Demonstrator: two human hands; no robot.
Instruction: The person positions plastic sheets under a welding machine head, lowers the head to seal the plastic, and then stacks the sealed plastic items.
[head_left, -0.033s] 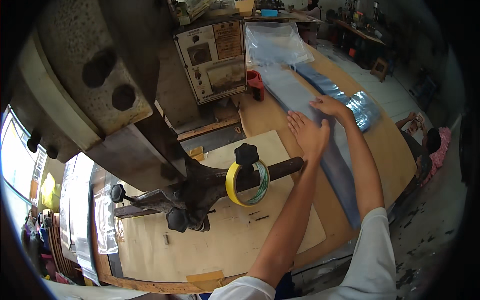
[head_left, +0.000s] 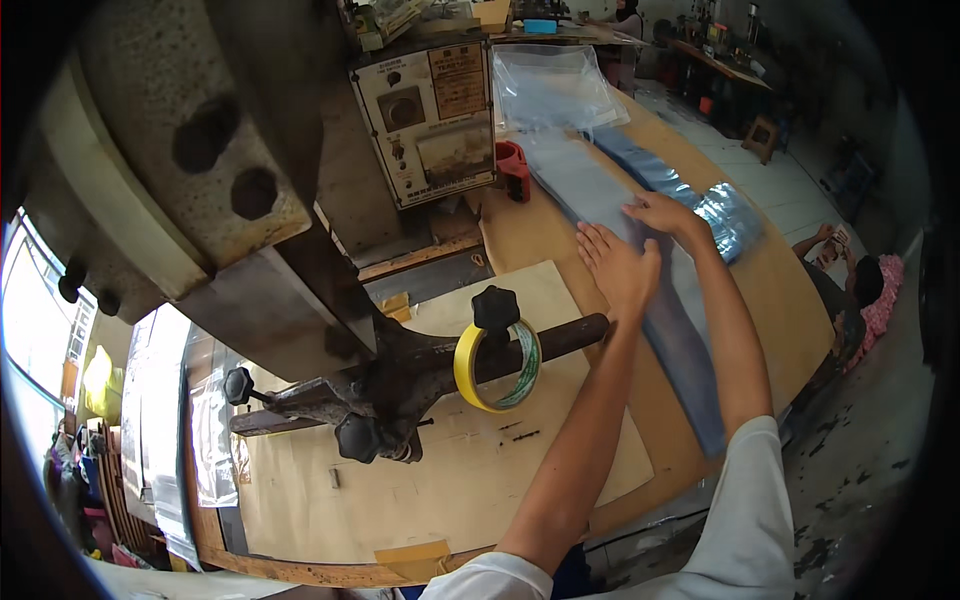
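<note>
tabletop [head_left: 775, 300] partly hidden under bluish plastic [head_left: 588, 182], left fingers [head_left: 595, 243] apart, grip of right fingers [head_left: 645, 208] unclear

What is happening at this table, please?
A person has both hands on a long bluish plastic strip that lies on the table. The left hand lies on it with the fingers stretched out; the right hand is at it too, but whether it grips is hard to tell. To the left stands a machine, with a roll of yellow tape hanging on its bar. Clear plastic lies at the far end.
</note>
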